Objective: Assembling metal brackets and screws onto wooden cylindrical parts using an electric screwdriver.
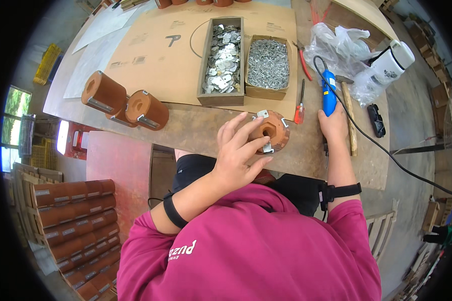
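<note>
At the near edge of the bench stands a reddish-brown cylinder (280, 129) with a hexagonal hole in its top and small metal clips (262, 114) around its rim. My left hand (238, 153) lies over its left side with the fingers spread, index finger and thumb beside the near metal clip (267, 147). Any screw under the fingertips is hidden. To the right, my right hand (334, 123) is wrapped round a blue corded electric screwdriver (329, 93), its dark tip pointing down toward the bench edge.
Behind the cylinder, a wooden box (202, 83) holds metal plates, and a carton (266, 94) holds screws. Nearby lie a red screwdriver (300, 113), red-handled pliers (305, 65), a hammer (353, 120) and a black cord (381, 148). More cylinders (153, 110) stand left; several are stacked lower left.
</note>
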{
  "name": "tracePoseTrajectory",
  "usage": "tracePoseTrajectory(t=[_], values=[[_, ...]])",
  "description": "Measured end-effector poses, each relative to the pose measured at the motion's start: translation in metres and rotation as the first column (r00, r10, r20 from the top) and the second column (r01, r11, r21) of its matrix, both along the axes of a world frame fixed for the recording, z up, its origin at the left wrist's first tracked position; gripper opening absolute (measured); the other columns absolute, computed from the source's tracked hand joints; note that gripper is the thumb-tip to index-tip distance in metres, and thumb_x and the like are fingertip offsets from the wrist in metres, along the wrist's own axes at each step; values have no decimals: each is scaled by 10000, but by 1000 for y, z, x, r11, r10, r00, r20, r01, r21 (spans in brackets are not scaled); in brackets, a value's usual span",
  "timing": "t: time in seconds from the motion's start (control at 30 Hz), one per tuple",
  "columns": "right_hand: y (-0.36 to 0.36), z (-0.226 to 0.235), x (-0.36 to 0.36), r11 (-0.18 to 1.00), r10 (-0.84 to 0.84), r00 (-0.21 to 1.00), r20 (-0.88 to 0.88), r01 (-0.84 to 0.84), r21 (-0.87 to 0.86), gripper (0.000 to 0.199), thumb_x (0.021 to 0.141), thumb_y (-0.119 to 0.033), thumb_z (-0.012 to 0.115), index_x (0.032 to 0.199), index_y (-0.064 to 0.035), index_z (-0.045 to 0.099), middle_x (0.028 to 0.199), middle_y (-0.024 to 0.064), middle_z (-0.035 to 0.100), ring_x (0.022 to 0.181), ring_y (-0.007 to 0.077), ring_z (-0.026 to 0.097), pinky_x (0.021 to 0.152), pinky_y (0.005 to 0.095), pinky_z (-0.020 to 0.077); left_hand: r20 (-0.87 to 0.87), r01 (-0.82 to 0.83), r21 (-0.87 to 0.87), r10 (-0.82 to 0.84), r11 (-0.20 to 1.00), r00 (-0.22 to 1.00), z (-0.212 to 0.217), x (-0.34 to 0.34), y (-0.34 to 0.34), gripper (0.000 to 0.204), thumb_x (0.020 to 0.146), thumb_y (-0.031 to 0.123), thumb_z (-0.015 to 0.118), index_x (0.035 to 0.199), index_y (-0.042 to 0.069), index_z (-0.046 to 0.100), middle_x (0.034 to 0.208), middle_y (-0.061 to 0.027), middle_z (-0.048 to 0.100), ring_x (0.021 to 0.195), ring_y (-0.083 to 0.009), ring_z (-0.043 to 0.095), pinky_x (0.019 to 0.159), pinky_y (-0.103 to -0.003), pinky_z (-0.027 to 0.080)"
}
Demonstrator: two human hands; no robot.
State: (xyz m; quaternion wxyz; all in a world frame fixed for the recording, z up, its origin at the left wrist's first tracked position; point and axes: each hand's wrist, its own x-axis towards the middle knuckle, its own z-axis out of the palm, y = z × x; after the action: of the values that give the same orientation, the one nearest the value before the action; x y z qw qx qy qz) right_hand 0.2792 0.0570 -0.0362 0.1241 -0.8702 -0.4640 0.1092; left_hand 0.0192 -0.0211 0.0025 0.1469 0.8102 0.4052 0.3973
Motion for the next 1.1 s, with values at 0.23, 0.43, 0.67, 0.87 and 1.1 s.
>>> tracePoseTrajectory(t=[0.23, 0.43, 0.67, 0.87, 1.1], values=[[2, 0, -1, 1000, -2, 1000, -6, 2, -22, 684, 722, -349, 592, 1283, -53, 337, 1166, 211, 499, 1056, 331, 507, 875, 415, 412, 40, -6, 8, 6, 1000, 999, -10, 1, 1, 356, 587, 99, 726, 932, 81, 641, 1187, -105, 523, 1158, -363, 390, 940, -421, 308], [2, 2, -1, 1000, -9, 1000, 0, 9, -25, 684, 722, -351, 591, 1284, -56, 338, 1167, 211, 499, 1063, 330, 504, 884, 413, 408, 62, 4, -24, -3, 1000, 998, -12, 1, 1, 361, 588, 97, 729, 941, 88, 650, 1185, -87, 533, 1179, -337, 385, 948, -413, 305], [2, -2, 0, 1000, 11, 999, 51, -10, -20, 622, 737, -360, 589, 1237, -81, 348, 1081, 196, 538, 996, 334, 538, 815, 434, 441, 74, 6, -58, -1, 998, 997, -11, 2, 1, 356, 592, 100, 726, 941, 90, 654, 1183, -80, 535, 1177, -335, 387, 949, -408, 305], [1, -5, 1, 1000, 17, 998, 64, -17, 5, 602, 736, -359, 590, 1217, -79, 358, 1081, 193, 538, 995, 335, 536, 817, 435, 439, 87, 12, -59, -7, 998, 996, -11, 4, 1, 358, 596, 95, 724, 947, 93, 653, 1174, -80, 539, 1176, -333, 388, 948, -407, 308], [2, -1, 0, 1000, 6, 999, 38, -6, -14, 550, 739, -353, 591, 1169, -80, 383, 1081, 186, 536, 997, 336, 533, 815, 437, 439, 71, 15, -66, -10, 998, 997, -10, 3, 1, 412, 615, 147, 723, 1007, 71, 621, 1190, -96, 520, 1177, -339, 383, 959, -414, 300]])
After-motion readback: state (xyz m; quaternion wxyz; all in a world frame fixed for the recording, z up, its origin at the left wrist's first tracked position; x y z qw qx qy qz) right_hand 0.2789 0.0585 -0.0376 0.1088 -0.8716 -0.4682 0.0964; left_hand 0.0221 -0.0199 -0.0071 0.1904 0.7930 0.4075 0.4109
